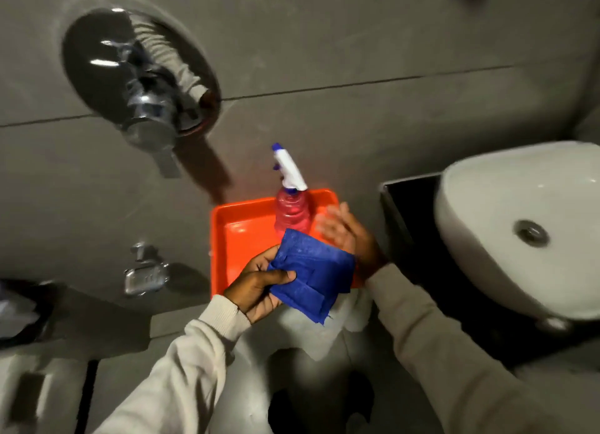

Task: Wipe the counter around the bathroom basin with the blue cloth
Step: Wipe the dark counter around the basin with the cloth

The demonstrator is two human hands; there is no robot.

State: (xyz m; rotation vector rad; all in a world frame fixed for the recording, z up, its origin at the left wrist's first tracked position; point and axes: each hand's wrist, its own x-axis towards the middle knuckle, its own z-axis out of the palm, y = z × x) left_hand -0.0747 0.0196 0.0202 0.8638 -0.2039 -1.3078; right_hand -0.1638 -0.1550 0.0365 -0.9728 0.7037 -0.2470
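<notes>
My left hand [259, 287] grips a folded blue cloth [313, 271] by its left edge, holding it above the near part of an orange tray [240, 235]. A spray bottle [292, 206] with pink liquid and a white-and-blue trigger head stands in the tray. My right hand [347, 235] is blurred, fingers spread, just right of the bottle and not touching it. The white basin [506, 226] sits at the right on a black counter [409, 213].
A chrome mixer valve [146, 109] juts from the grey tiled wall at upper left. A chrome soap dish [146, 277] is fixed lower on the wall. A dark object [19, 307] lies at the far left edge.
</notes>
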